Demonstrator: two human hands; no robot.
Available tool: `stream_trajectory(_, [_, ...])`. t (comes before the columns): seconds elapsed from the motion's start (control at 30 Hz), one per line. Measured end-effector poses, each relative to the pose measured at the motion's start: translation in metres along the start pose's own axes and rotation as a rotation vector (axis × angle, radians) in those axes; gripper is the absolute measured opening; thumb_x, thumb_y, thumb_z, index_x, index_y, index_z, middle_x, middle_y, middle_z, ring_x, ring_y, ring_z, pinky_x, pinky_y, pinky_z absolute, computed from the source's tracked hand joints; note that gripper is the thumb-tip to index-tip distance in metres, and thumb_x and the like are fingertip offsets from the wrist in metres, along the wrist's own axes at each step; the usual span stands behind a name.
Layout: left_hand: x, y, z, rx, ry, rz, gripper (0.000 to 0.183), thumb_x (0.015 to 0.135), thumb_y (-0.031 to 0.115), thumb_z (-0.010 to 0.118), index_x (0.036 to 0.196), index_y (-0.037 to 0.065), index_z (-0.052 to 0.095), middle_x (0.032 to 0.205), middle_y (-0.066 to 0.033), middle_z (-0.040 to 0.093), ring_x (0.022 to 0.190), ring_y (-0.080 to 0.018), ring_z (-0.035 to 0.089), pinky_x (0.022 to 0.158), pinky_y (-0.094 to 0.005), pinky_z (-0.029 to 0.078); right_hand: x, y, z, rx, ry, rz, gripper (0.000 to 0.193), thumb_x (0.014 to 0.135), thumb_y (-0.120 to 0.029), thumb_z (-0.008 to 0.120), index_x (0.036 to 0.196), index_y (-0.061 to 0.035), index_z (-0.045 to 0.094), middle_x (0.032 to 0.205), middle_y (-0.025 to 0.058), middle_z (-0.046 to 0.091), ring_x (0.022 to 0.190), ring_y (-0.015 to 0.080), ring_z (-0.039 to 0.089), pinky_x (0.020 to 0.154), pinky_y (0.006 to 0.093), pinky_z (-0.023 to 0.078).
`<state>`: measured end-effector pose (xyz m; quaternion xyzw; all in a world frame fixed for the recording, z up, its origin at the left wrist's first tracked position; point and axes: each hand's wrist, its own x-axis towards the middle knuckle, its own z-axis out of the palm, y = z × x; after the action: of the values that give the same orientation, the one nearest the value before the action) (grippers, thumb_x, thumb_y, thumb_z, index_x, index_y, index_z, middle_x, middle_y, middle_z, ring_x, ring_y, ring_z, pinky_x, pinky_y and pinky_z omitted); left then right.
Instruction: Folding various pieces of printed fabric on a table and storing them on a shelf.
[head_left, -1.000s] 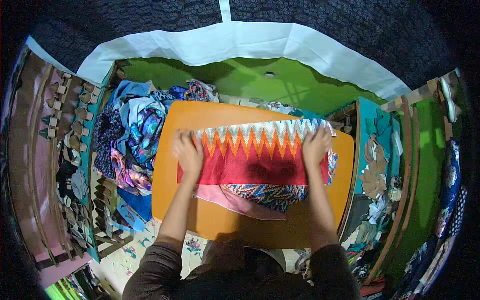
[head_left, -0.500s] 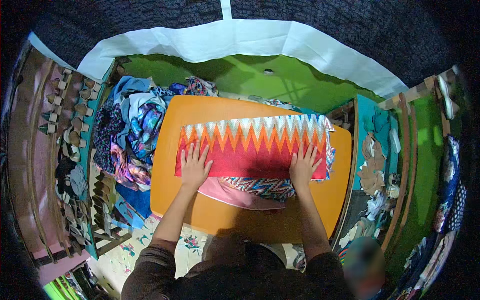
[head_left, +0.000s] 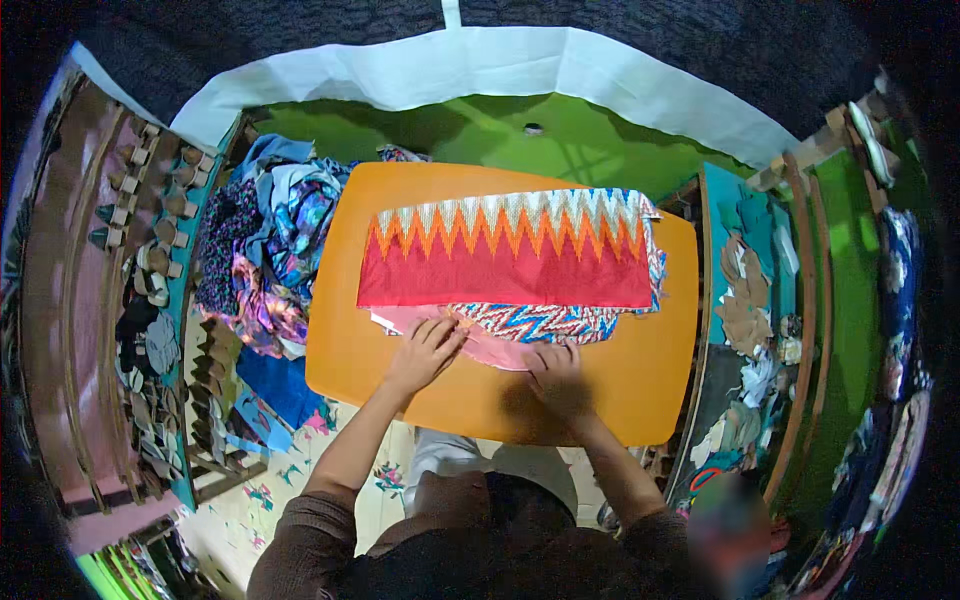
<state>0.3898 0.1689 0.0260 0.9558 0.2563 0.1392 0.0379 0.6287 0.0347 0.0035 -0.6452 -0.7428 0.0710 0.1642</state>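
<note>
I see orange table (head_left: 640, 375), green wall (head_left: 480, 130). Left hand (head_left: 425, 355) (fingers (head_left: 440, 331) spread, ungripping), right hand (head_left: 560, 375) (curled, grip unclear) have moved off red zigzag cloth (head_left: 500, 265) to pink cloth (head_left: 495, 352).

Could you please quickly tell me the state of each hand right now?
Left hand: open, fingers on the plain pink fabric piece.
Right hand: fingers bent at that piece's lower edge; whether it grips cannot be told.
</note>
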Motion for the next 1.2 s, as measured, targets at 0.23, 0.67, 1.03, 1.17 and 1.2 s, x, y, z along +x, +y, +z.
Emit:
stream_trajectory(0.23, [0.003, -0.03, 0.001, -0.189, -0.112, 0.137, 0.014, 0.08, 0.018, 0.049, 0.089, 0.008, 0.053, 0.09, -0.0078, 0.058, 0.085, -0.0237, 0.055, 0.071, -0.0369, 0.042, -0.004, 0.004, -0.025, 0.306, 0.107, 0.214, 0.013, 0.079, -0.014, 0.057, 0.087, -0.0046, 0.063, 0.09, 0.0082, 0.059, 0.088, 0.0228, 0.054, 0.082, 0.0395, 0.04])
stream_trajectory(0.67, [0.063, -0.036, -0.027, -0.529, -0.141, -0.201, 0.022, 0.088, 0.027, 0.044, 0.084, 0.006, 0.05, 0.072, -0.0165, 0.058, 0.068, -0.0358, 0.057, 0.058, -0.0466, 0.043, 0.045, -0.014, -0.027, 0.129, 0.071, 0.304, 0.024, 0.074, -0.019, 0.063, 0.091, -0.0027, 0.061, 0.09, 0.0131, 0.059, 0.089, 0.0298, 0.055, 0.078, 0.0374, 0.044])
stream_trajectory(1.03, [0.075, -0.041, -0.02, -0.347, -0.05, -0.219, 0.02, 0.085, 0.027, 0.05, 0.085, 0.008, 0.054, 0.078, -0.0109, 0.059, 0.072, -0.03, 0.058, 0.058, -0.0403, 0.046, 0.023, 0.073, -0.062, 0.928, -0.022, 0.625, 0.022, 0.088, -0.02, 0.052, 0.088, 0.0012, 0.058, 0.071, 0.0033, 0.056, 0.074, 0.012, 0.054, 0.071, 0.0274, 0.043])
stream_trajectory(1.17, [0.075, -0.047, -0.019, -0.319, -0.159, -0.16, 0.021, 0.079, 0.027, 0.058, 0.087, 0.008, 0.055, 0.078, -0.0104, 0.059, 0.074, -0.0282, 0.058, 0.063, -0.0396, 0.045, 0.049, 0.095, -0.069, 1.044, 0.047, 0.722, 0.019, 0.09, -0.019, 0.049, 0.094, -0.0012, 0.055, 0.069, -0.002, 0.049, 0.071, 0.0072, 0.048, 0.067, 0.023, 0.041])
stream_trajectory(1.2, [0.074, -0.05, -0.02, -0.254, -0.22, -0.101, 0.022, 0.077, 0.027, 0.059, 0.087, 0.008, 0.055, 0.079, -0.0101, 0.059, 0.077, -0.0276, 0.058, 0.066, -0.0395, 0.045, 0.058, 0.1, -0.072, 1.008, 0.029, 0.739, 0.019, 0.09, -0.019, 0.05, 0.094, -0.0015, 0.055, 0.069, -0.0024, 0.049, 0.071, 0.0062, 0.047, 0.066, 0.0218, 0.04])
